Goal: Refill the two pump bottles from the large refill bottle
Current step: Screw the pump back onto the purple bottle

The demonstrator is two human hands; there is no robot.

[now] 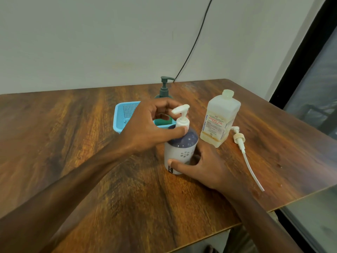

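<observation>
Beside the capless refill bottle (219,117), both hands' fingers (179,131) grip the white pump bottle (179,152).

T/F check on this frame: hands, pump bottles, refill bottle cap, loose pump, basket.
1. The left hand grips the white pump of the purple-topped bottle. True.
2. The right hand holds the refill bottle. False: it steadies the purple-topped bottle's base.
3. The refill bottle is capped. False: its neck is open.
4. A loose pump lies on the table. True.
5. The green pump bottle lies on its side. False: upright, behind the blue basket.
</observation>
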